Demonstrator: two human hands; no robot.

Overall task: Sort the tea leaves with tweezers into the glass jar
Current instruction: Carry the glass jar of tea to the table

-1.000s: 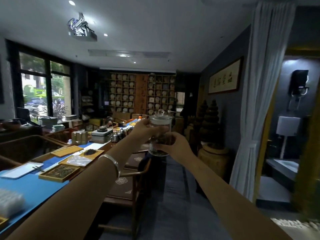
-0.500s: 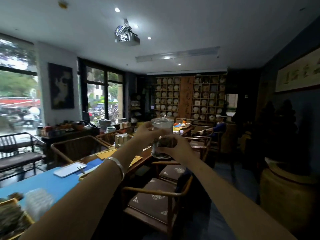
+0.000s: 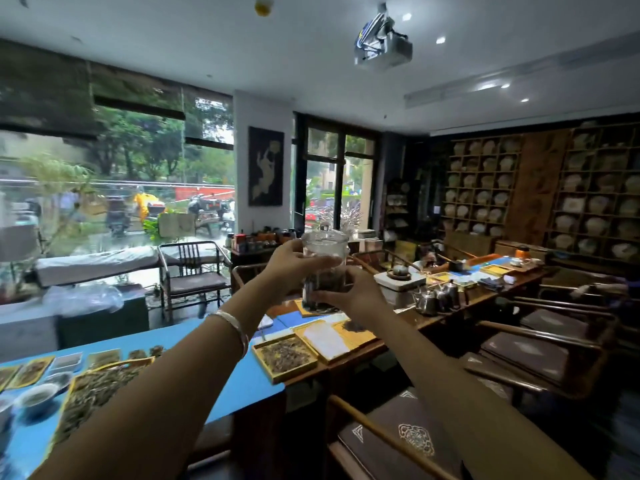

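Several trays of loose tea leaves (image 3: pixel 286 356) lie on the blue tabletop (image 3: pixel 242 382) at left; above it, the left hand (image 3: pixel 289 260) grips the lidded glass jar (image 3: pixel 324 270) near its top, while the right hand (image 3: pixel 353 295) cups its dark, leaf-filled base.

My only view rides on the person's head, looking forward and nearly level along both outstretched arms to the glass jar (image 3: pixel 323 268) held at arm's length, the blue-topped table (image 3: pixel 242 379) passing below left.
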